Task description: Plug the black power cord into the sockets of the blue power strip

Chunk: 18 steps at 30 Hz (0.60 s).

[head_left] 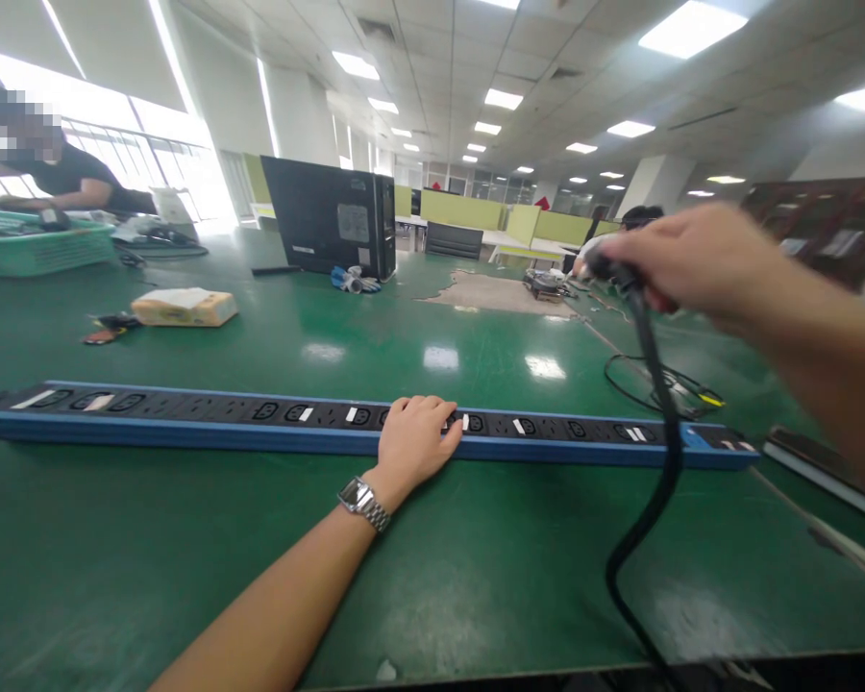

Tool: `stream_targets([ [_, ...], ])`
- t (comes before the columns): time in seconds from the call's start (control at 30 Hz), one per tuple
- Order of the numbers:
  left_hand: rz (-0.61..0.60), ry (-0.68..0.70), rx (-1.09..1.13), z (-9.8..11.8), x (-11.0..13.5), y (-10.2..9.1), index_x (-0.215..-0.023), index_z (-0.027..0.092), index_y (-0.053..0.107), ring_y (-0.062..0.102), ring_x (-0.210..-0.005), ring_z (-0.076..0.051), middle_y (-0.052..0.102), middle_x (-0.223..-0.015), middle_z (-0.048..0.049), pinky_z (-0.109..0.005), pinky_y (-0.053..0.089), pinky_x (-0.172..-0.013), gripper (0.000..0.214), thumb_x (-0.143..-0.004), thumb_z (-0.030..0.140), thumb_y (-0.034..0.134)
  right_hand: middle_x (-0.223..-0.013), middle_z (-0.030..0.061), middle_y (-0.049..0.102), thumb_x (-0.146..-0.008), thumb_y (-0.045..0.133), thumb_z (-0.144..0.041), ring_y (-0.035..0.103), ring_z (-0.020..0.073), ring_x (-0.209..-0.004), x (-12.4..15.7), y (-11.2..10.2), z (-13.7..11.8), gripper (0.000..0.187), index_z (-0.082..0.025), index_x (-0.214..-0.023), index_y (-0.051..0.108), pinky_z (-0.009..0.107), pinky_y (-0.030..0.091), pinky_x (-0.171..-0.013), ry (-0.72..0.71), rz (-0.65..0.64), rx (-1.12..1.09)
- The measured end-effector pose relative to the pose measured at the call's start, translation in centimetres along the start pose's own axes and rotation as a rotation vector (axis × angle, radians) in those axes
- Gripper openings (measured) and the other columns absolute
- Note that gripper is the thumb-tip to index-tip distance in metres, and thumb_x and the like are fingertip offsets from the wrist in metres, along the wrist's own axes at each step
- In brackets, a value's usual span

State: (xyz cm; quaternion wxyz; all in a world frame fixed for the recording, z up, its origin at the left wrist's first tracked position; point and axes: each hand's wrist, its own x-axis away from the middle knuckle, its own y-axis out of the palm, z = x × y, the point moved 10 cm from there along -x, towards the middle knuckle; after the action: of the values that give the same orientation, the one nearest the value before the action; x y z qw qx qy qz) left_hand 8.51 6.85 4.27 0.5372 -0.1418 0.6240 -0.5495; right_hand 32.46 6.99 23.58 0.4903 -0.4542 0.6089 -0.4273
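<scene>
A long blue power strip with black sockets lies across the green table. My left hand, wearing a metal watch, rests over the strip's middle, its fingers wrapped over the top and covering a few sockets. Raised well above the strip's right end is my right hand, slightly blurred. It grips the plug end of a thick black power cord, which hangs down past the strip's front to the table's near edge. White stickers mark several of the sockets.
A black computer case stands behind, with gloves beside it. A tissue pack lies at left. A green basket sits far left, near another person. Thin coiled cable and a dark flat object lie at right.
</scene>
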Motion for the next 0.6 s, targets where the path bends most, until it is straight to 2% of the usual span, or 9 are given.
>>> stream_targets([
  [0.03, 0.001, 0.003, 0.002, 0.0, 0.0, 0.0, -0.106, 0.024, 0.065, 0.058, -0.098, -0.021, 0.068, -0.103, -0.0043, -0.038, 0.035, -0.091, 0.029, -0.092, 0.039, 0.044, -0.052, 0.0041, 0.054, -0.083, 0.032, -0.069, 0.055, 0.016, -0.052, 0.2, 0.8, -1.2, 0.064, -0.017, -0.087, 0.069, 0.029, 0.042, -0.056, 0.014, 0.051, -0.008],
  [0.1, -0.001, 0.011, 0.008, 0.0, 0.1, 0.1, -0.106, 0.024, 0.065, 0.058, -0.098, -0.021, 0.068, -0.102, -0.0041, -0.038, 0.035, -0.091, 0.03, -0.092, 0.039, 0.044, -0.045, 0.0018, 0.05, -0.082, 0.041, -0.059, 0.049, 0.0124, -0.043, 0.7, 5.2, -3.6, 0.053, -0.014, -0.077, 0.068, 0.026, 0.036, -0.049, -0.009, -0.09, -0.075],
  [0.2, -0.002, 0.014, 0.015, 0.1, 0.1, 0.1, -0.107, 0.024, 0.064, 0.057, -0.098, -0.022, 0.068, -0.103, -0.0045, -0.038, 0.035, -0.091, 0.03, -0.092, 0.04, 0.044, -0.042, -0.0008, 0.043, -0.079, 0.043, -0.054, 0.04, 0.0099, -0.038, 1.5, 11.7, -5.0, 0.047, -0.015, -0.066, 0.065, 0.025, 0.03, -0.044, -0.01, -0.273, -0.129],
  [0.3, -0.005, 0.008, 0.01, 0.1, 0.1, 0.0, -0.107, 0.023, 0.064, 0.057, -0.099, -0.022, 0.068, -0.102, -0.005, -0.039, 0.035, -0.092, 0.03, -0.092, 0.04, 0.043, -0.045, -0.0013, 0.043, -0.078, 0.044, -0.052, 0.037, 0.0092, -0.041, 1.4, 15.9, -5.2, 0.044, -0.016, -0.063, 0.064, 0.025, 0.027, -0.044, -0.068, -0.366, -0.146],
  [0.47, -0.004, 0.008, 0.011, 0.1, 0.2, 0.0, -0.106, 0.023, 0.064, 0.057, -0.098, -0.022, 0.068, -0.101, -0.005, -0.039, 0.035, -0.091, 0.03, -0.092, 0.04, 0.044, -0.05, 0.0005, 0.045, -0.077, 0.043, -0.051, 0.042, 0.0113, -0.05, 0.8, 19.9, -5.4, 0.044, -0.017, -0.052, 0.057, 0.025, 0.029, -0.048, -0.165, -0.48, -0.052],
  [0.6, -0.004, 0.006, 0.012, 0.1, 0.1, 0.1, -0.106, 0.023, 0.065, 0.057, -0.099, -0.022, 0.068, -0.101, -0.0057, -0.039, 0.034, -0.091, 0.031, -0.092, 0.04, 0.044, -0.052, 0.0013, 0.047, -0.077, 0.042, -0.049, 0.042, 0.0119, -0.053, 0.6, 20.4, -5.7, 0.043, -0.016, -0.054, 0.059, 0.025, 0.028, -0.049, -0.183, -0.469, 0.019],
])
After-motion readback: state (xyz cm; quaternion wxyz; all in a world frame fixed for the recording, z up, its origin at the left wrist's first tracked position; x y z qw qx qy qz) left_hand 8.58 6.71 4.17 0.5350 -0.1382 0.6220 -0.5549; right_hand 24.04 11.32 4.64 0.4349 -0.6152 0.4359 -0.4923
